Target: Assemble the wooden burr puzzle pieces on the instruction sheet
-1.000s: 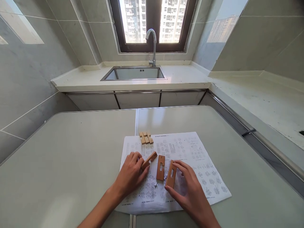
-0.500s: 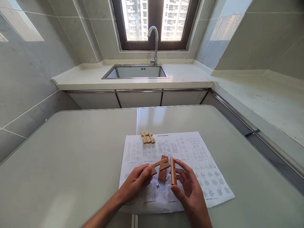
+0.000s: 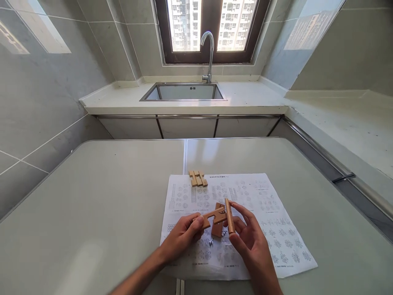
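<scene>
Pinched by its left end, a notched wooden puzzle piece (image 3: 218,214) with a dark mark is in my left hand (image 3: 184,234). My right hand (image 3: 250,235) grips a second wooden puzzle piece (image 3: 229,216) between thumb and fingertips, edge-on and nearly upright. The marked piece's right end meets or overlaps the upright one; whether they interlock I cannot tell. Beneath them a third wooden piece (image 3: 216,231) lies on the printed paper sheet (image 3: 276,205), partly hidden. Several lighter notched wooden pieces (image 3: 198,179) sit side by side at the sheet's top edge.
The sheet lies on a pale table (image 3: 107,196) with a seam (image 3: 185,157) down its middle. Beyond its far edge are a counter (image 3: 254,92), a sink (image 3: 184,93) and a faucet (image 3: 211,57) under a window. Another counter (image 3: 353,127) runs along the right.
The two held pieces have come together, and the right-hand piece now tilts leftward at its top. The whole view has shifted slightly, so everything appears farther right.
</scene>
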A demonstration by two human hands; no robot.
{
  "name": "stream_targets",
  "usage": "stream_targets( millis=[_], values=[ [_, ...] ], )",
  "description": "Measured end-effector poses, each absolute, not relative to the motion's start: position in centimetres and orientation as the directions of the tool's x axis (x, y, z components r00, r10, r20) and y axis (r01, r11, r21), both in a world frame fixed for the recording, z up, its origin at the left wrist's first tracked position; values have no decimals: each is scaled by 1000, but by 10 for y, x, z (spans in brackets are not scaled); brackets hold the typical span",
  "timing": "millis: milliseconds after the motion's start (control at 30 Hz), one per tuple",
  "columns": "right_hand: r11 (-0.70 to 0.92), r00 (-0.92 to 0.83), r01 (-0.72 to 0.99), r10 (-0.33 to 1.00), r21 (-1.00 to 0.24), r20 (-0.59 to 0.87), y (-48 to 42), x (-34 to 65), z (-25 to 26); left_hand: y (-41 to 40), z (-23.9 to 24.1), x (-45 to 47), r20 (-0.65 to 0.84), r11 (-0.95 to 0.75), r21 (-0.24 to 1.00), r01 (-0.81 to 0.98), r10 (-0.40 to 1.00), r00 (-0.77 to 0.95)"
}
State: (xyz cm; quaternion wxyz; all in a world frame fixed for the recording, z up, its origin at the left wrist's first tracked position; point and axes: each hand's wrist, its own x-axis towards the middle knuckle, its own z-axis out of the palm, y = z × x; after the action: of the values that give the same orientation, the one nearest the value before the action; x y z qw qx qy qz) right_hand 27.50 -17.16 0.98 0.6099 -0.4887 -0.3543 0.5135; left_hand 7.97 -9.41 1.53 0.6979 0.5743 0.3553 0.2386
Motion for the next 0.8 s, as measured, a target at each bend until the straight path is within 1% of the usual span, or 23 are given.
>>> stream_targets(
  millis=[200, 400, 633, 800],
  values=[
    [-10, 186, -249, 981, -968, -58, -171, 277, 8, -94, 14, 78, -231, 252, 966, 60, 731, 643],
    [14, 179, -177, 984, -984, -18, -169, 281, 3, -93, 16, 75, -258, 308, 950, 39, 714, 651],
    [33, 167, -196, 986, -980, 0, -170, 281, 3, -91, 18, 75, -284, 335, 941, 48, 705, 650],
    [21, 158, -173, 987, -985, -6, -170, 281, 4, -90, 17, 76, -295, 358, 933, 32, 711, 638]
  ],
)
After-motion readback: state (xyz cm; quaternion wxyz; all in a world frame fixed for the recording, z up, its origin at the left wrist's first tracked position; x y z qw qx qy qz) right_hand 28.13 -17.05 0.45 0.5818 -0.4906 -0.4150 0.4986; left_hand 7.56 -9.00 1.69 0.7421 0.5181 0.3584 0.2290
